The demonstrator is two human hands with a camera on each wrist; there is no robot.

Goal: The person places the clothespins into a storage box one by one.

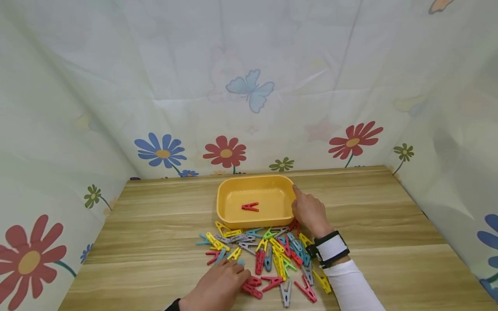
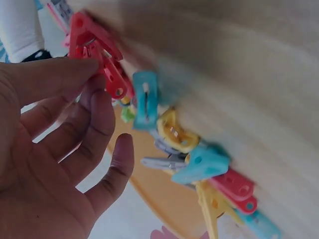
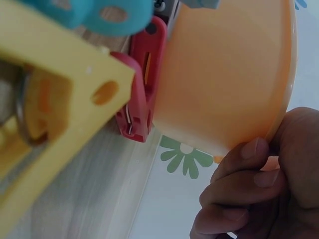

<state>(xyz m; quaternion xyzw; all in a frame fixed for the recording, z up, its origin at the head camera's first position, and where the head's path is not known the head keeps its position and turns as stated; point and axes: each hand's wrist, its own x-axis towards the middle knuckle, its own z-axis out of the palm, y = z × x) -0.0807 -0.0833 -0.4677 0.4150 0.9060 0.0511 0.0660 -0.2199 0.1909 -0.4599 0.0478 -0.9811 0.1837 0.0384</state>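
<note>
My left hand [image 1: 221, 283] is low over the near left of a loose heap of plastic clothespins. In the left wrist view its thumb and index finger pinch a red clothespin [image 2: 89, 37], while the other fingers are spread. My right hand [image 1: 311, 211] grips the right rim of a yellow tray [image 1: 221, 211], thumb at the edge and fingers curled against the outer wall, as the right wrist view shows. Inside the tray lies one red clothespin [image 1: 250, 207].
Yellow, blue, grey, green and red clothespins, such as a grey one [image 1: 285, 293], lie in front of the tray, some beneath my right forearm. The wooden table [image 1: 155, 233] meets flower-printed curtains [image 1: 186, 112] at its back and sides.
</note>
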